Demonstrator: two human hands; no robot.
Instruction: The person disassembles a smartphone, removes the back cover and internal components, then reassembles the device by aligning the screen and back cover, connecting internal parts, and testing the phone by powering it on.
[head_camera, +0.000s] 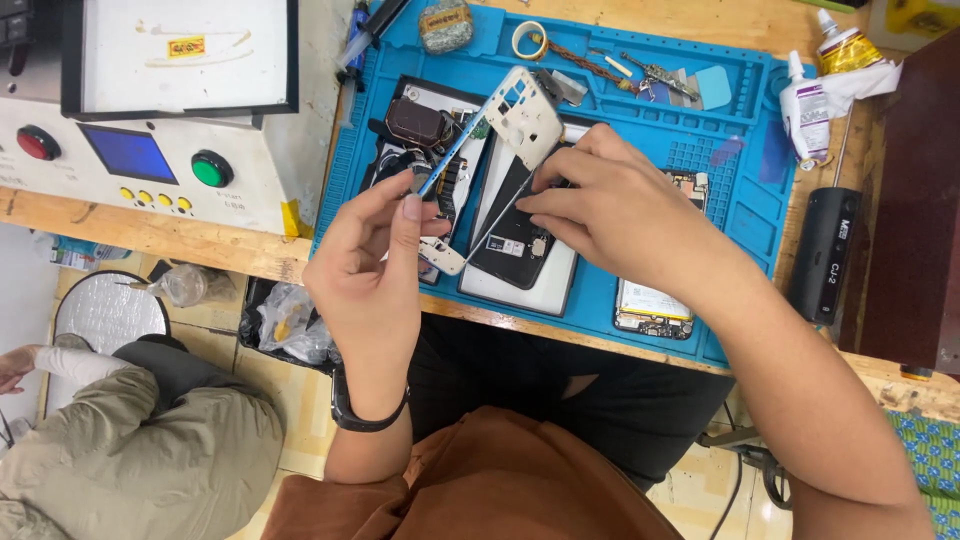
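Two hands (480, 240) hold a white, hollow phone frame (500, 150), tilted.

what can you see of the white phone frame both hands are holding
The white plastic-looking phone frame is a thin rectangular rim, open in the middle, with a wider end plate pierced by small holes at its upper end. It is tilted up off the blue work mat, its lower end near the mat's front edge. The left hand pinches its lower side rail, and the right hand presses fingers against its other rail, above a black phone body.
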